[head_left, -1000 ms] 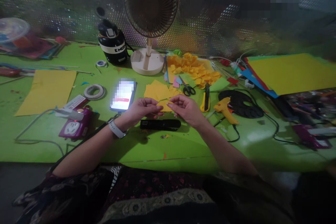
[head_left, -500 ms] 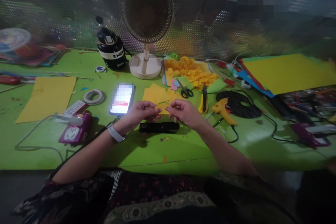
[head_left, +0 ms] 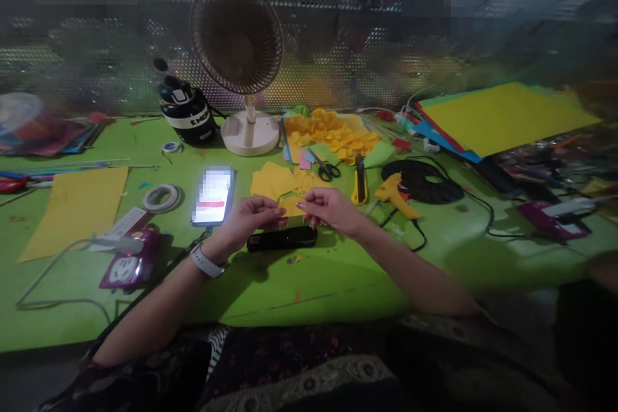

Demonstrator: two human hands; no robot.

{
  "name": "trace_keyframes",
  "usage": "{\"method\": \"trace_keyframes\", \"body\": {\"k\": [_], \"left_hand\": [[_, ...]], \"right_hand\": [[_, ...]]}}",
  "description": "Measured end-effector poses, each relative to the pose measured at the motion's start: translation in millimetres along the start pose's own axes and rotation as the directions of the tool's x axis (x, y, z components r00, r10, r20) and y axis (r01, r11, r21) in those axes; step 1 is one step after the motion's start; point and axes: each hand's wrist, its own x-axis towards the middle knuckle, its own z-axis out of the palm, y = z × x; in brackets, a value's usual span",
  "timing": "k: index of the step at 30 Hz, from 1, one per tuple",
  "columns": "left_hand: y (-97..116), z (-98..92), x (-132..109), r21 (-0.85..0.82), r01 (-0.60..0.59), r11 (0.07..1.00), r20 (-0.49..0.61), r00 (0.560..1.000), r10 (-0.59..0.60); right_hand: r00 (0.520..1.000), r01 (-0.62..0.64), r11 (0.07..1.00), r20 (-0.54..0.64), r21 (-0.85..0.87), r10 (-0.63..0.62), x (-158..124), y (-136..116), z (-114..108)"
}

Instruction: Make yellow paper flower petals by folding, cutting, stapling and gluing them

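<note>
Between my two hands is a small piece of yellow paper [head_left: 291, 207], pinched at its left edge by my left hand [head_left: 253, 215] and at its right edge by my right hand [head_left: 328, 209]. Both hands are closed, fingertips and thumbs on the paper. Just below them on the green table lies a black stapler-like object [head_left: 281, 239]. Behind the hands rest more yellow paper pieces [head_left: 273, 179]. Scissors [head_left: 328, 170] and a yellow box cutter [head_left: 360, 183] lie beyond my right hand. A lit phone [head_left: 212, 196] is left of my left hand.
A white fan [head_left: 250, 135] and a dark bottle [head_left: 188, 117] stand at the back, near a heap of orange-yellow paper petals [head_left: 333, 132]. To the right are a yellow glue gun [head_left: 396, 196] and stacked coloured sheets [head_left: 506, 116]. A tape roll [head_left: 162, 198] and purple power socket [head_left: 130, 264] sit left.
The camera view has shifted, so the table's things appear further left and mostly lower. Both hands still pinch the yellow paper.
</note>
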Motion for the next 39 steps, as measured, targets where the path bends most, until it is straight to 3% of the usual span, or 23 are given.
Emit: {"method": "trace_keyframes", "body": {"k": [18,22,25,28,31,35,39], "left_hand": [[1,10.8,-4,0.054,0.057,0.997,0.009,0.998,-0.057],[1,10.9,-6,0.119,0.015,0.993,0.003,1.0,-0.015],[-1,4.8,-10,0.271,-0.096,0.958,0.001,0.995,0.1],[-6,-4.9,-18,0.504,-0.256,0.825,-0.003,0.954,0.298],[-12,-10.2,-28,0.733,-0.339,0.59,0.091,0.908,0.408],[-18,-5.7,-33,0.857,-0.43,0.284,0.305,0.868,0.392],[-27,-1.7,-29,0.87,-0.474,0.133,0.405,0.843,0.353]], "right_hand": [[0.994,-0.058,0.991,0.1,0.121,0.046,-12,7,-17],[0.996,-0.052,0.988,0.08,0.145,0.041,-13,9,-18],[0.998,-0.059,0.991,0.023,0.117,0.057,-15,10,-23],[0.994,-0.1,0.994,-0.04,0.033,0.101,-17,9,-32],[0.987,-0.128,0.99,-0.106,-0.05,0.123,-19,8,-39],[0.98,-0.142,0.985,-0.154,-0.096,0.127,-19,7,-44],[0.977,-0.154,0.983,-0.166,-0.099,0.136,-22,6,-49]]}}
